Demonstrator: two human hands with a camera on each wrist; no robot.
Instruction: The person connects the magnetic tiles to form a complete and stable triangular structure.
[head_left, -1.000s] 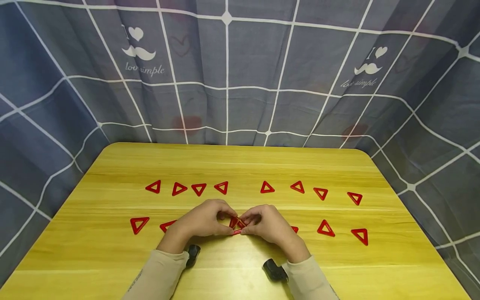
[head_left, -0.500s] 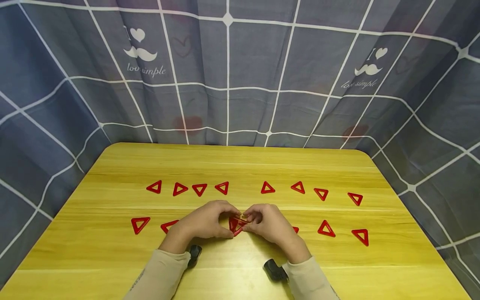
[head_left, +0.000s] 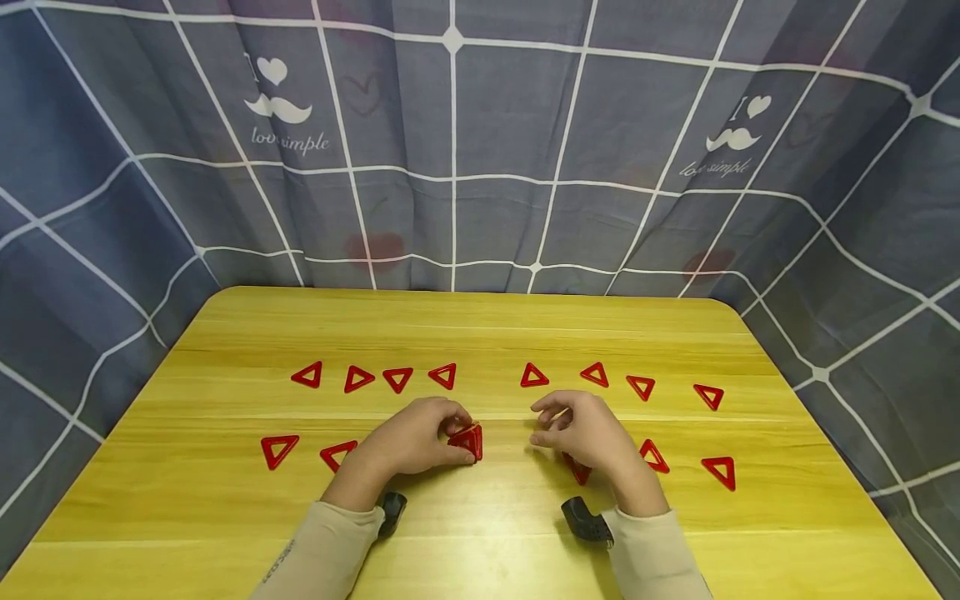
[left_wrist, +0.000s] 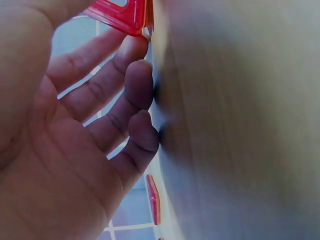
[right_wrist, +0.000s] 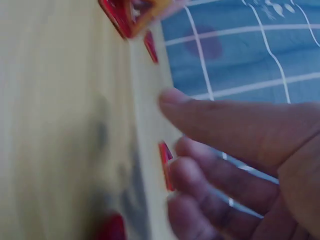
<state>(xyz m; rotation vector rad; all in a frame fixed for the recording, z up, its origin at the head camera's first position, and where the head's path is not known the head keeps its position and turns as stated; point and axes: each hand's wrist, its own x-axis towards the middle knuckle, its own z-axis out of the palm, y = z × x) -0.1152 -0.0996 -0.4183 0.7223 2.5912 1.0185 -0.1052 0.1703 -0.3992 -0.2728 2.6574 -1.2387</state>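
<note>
Near the middle of the table my left hand point(head_left: 411, 437) pinches a small pyramid point(head_left: 468, 442) of red plastic triangle tiles, joined along their edges. In the left wrist view part of the pyramid point(left_wrist: 125, 15) shows at the top, with the other fingertips right at the tabletop. My right hand point(head_left: 588, 429) is apart from the pyramid, to its right, fingers loosely bent and nothing between them. Beneath that hand lies a partly covered triangle tile point(head_left: 578, 471). The right wrist view shows the pyramid point(right_wrist: 120, 17) at its top edge, away from the thumb.
Several loose red triangle tiles lie flat in a back row, among them one tile point(head_left: 397, 379). Nearer tiles lie on the left point(head_left: 280, 450) and on the right point(head_left: 722, 472). A grey checked curtain point(head_left: 495, 150) surrounds the wooden table point(head_left: 480, 542) at the back and sides.
The tiles between both hands have come together into a compact pyramid. My right hand has let go and moved right, over a loose tile; the left hand still holds on.
</note>
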